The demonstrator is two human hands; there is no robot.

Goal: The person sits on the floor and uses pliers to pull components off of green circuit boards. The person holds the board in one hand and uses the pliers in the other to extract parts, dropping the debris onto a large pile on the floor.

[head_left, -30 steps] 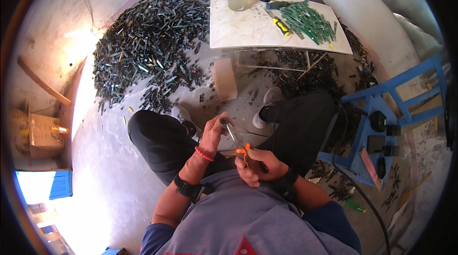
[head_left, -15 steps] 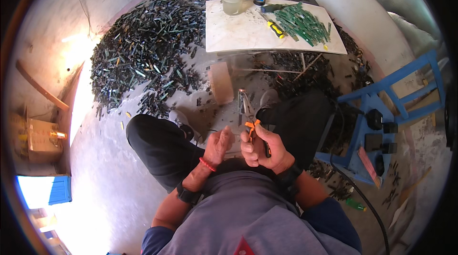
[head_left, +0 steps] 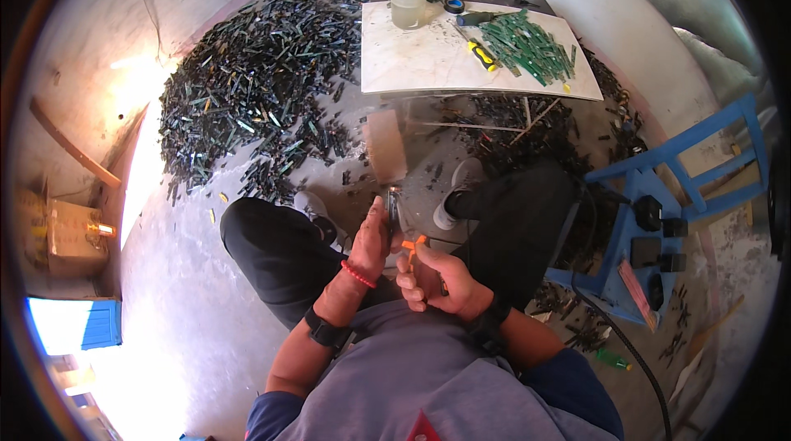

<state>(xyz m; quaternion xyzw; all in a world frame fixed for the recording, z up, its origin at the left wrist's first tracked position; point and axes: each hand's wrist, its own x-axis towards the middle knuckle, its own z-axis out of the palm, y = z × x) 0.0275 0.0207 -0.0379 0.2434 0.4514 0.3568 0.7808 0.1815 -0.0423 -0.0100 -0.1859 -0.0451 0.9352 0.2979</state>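
Observation:
My right hand (head_left: 445, 280) is closed round the orange handles of a pair of pliers (head_left: 414, 245), held in front of my lap. The metal jaws point up and away and are blurred. My left hand (head_left: 368, 239), with a red bead bracelet at the wrist, has its fingers stretched upward along a dark narrow strip (head_left: 393, 208). The strip lies between these fingers and the thumb, beside the pliers' jaws. Whether the jaws still grip the strip is not clear.
A white board table (head_left: 404, 70) ahead bears green strips (head_left: 527, 44), a yellow-black screwdriver (head_left: 483, 55), tape (head_left: 454, 6) and a cup of cloudy liquid (head_left: 408, 6). A large pile of dark strips (head_left: 255, 82) covers the floor at left. A blue chair (head_left: 634, 251) stands right.
My left hand has moved up and its fingers have straightened beside the strip. The pliers and strip have shifted left and closer to me. My right foot has moved slightly.

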